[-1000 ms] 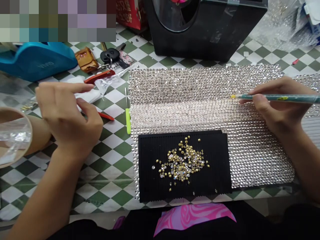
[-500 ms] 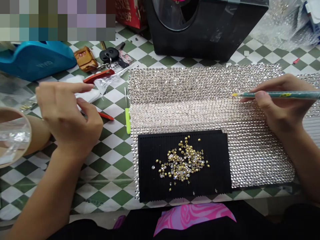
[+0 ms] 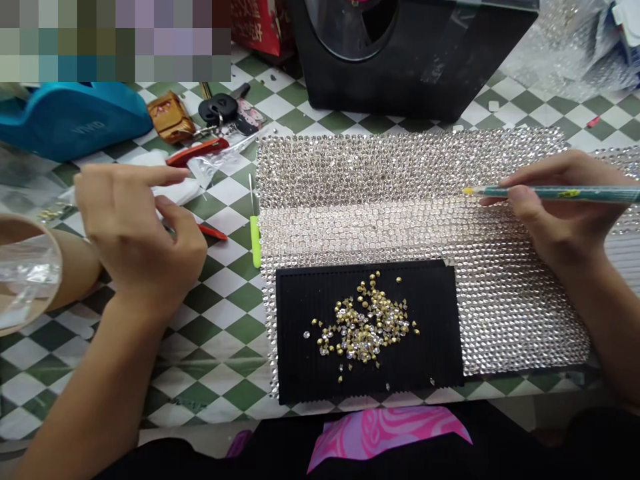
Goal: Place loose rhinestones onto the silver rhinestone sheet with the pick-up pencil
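My right hand [image 3: 565,207] is closed around a green pencil [image 3: 550,193] with a yellow tip. The tip points left, over a wide sheet of silvery rhinestones [image 3: 360,167]; whether it touches the stones I cannot tell. A paler band of stones crosses the sheet's middle. On its lower part lies a black ribbed tray [image 3: 435,327] bearing a heap of loose gold-backed rhinestones [image 3: 365,327]. My left hand [image 3: 140,227] hovers left of the sheet, index finger stretched out and thumb apart from it, other fingers curled. Nothing shows between finger and thumb.
A light-green-handled pick [image 3: 255,240] lies along the sheet's left edge. Behind my left hand are red-handled tweezers [image 3: 197,153], keys [image 3: 220,108], a brown case [image 3: 171,118] and a blue tape dispenser [image 3: 85,120]. A cardboard ring [image 3: 75,267] sits left, a black box [image 3: 400,73] behind.
The pencil has tilted very slightly in my right hand, its tip dropping a touch lower in the picture. My left hand has shifted barely to the right. The stones and tray stay put.
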Action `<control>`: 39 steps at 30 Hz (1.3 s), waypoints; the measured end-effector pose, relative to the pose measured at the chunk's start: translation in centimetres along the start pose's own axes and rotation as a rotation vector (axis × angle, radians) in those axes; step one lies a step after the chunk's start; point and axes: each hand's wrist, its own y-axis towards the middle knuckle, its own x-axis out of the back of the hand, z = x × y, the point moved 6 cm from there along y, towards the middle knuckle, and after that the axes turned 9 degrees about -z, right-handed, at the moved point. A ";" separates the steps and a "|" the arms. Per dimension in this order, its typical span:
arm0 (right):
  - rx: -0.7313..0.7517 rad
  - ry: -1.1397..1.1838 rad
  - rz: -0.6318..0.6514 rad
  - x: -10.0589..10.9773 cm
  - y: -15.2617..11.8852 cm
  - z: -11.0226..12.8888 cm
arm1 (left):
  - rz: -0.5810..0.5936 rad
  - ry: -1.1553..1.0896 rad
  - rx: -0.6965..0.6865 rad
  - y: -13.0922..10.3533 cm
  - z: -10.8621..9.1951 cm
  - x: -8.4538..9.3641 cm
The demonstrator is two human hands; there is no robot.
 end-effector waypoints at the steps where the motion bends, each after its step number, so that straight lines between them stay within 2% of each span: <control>1: 0.023 -0.030 0.007 0.0 0.0 0.1 | 0.000 -0.015 0.023 0.0 0.1 0.0; 6: 0.042 -0.044 0.022 0.0 0.1 0.4 | 0.011 -0.045 0.107 0.0 0.3 -0.1; 15: 0.025 -0.047 0.023 -0.1 0.2 0.7 | -0.006 0.020 -0.035 0.0 -0.3 -0.1; 25: 0.030 -0.016 0.030 -0.2 0.1 0.3 | 0.002 0.040 -0.055 0.0 -0.2 -0.1; 31: 0.020 -0.003 -0.003 0.0 0.1 0.0 | 0.019 0.065 -0.088 0.0 -0.5 -0.2; 36: 0.075 -0.010 -0.001 0.0 -0.1 0.3 | 0.022 0.073 -0.091 0.2 -0.8 -0.2; 39: 0.048 0.009 0.014 0.0 -0.2 0.1 | 0.027 0.072 -0.090 0.3 -1.0 -0.1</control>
